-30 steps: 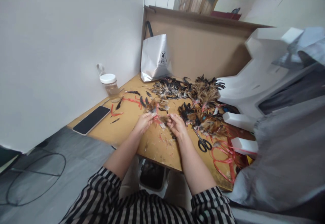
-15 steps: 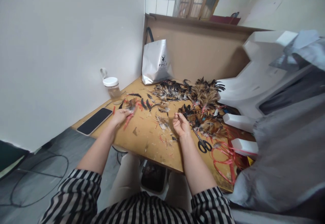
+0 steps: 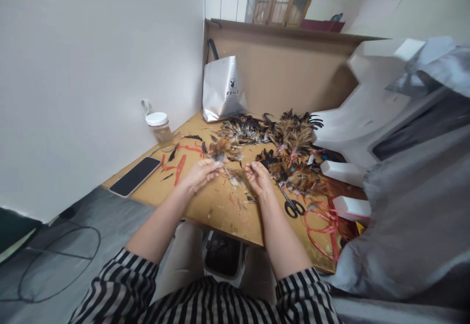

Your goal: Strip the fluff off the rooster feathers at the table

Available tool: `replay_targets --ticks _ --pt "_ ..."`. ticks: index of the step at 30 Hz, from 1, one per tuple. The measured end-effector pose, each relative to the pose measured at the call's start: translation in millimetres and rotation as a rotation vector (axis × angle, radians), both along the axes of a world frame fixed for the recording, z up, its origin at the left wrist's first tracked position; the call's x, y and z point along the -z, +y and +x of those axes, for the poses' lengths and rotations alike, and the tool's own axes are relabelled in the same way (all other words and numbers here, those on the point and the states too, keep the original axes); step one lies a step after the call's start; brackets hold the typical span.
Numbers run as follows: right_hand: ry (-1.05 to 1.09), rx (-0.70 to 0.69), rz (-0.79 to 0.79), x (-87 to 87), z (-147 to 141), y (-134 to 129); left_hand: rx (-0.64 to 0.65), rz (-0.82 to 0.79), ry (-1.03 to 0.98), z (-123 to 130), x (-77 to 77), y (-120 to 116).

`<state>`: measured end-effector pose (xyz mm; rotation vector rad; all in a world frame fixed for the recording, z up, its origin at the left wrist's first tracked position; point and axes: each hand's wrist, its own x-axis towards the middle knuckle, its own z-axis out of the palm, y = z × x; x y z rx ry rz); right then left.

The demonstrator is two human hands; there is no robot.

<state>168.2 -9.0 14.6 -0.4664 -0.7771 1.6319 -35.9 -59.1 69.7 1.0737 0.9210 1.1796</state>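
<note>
Pinched in my left hand (image 3: 203,173) is a small bunch of brown feathers (image 3: 221,149), its tips pointing up and away from me. My right hand (image 3: 259,179) is a short way to the right, thumb and fingertips pressed together; whatever they hold is too small to make out. Dark and brown feather piles (image 3: 293,133) lie beyond my hands. Black-handled scissors (image 3: 293,207) rest to the right of my right wrist. Red strips (image 3: 179,170) lie left of my left hand, and pale feather scraps lie between the hands.
A phone (image 3: 135,176) lies at the table's left edge, near a white-lidded jar (image 3: 159,128). A silver bag (image 3: 222,89) stands at the back. Tangled red ribbon (image 3: 319,231), white foam pieces (image 3: 352,208) and grey cloth (image 3: 418,206) are on the right. A bin (image 3: 223,255) sits below.
My left hand has moved right, towards my right hand, carrying the brown feather bunch away from the red strips. My right hand stays nearly where it was, still pinched.
</note>
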Motion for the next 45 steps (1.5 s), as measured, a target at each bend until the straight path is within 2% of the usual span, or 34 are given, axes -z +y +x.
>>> replay_targets --ticks 2,5,10,14,25,31,39,45 --pt "-0.037 -0.016 0.024 1.0 -1.7 -1.1 0.076 -0.048 -0.131 21.5 6.0 1.4" --pt "-0.081 -0.043 0.048 2.7 -4.4 -2.1 0.097 -0.169 -0.232 37.7 21.8 9.9" --pt "-0.09 -0.055 0.033 5.4 -5.4 -0.8 0.205 -0.29 -0.288 34.3 45.4 18.3" --pt "-0.075 -0.058 0.003 6.5 -4.4 0.7 0.161 -0.318 -0.268 25.0 53.6 18.8" --pt "-0.199 -0.064 0.053 -4.2 -17.1 -11.8 0.004 -0.272 0.048 19.1 56.6 21.9" --pt "-0.251 -0.043 0.098 -3.8 -21.0 -13.2 0.085 -0.235 0.212 17.5 54.5 20.4" --pt "-0.373 -0.011 0.19 -6.9 -23.5 -18.2 0.173 -0.181 0.414 12.5 41.9 23.1" --pt "-0.571 -0.103 0.317 -16.6 -31.5 -33.4 0.218 -0.178 0.653 20.7 40.2 22.6"
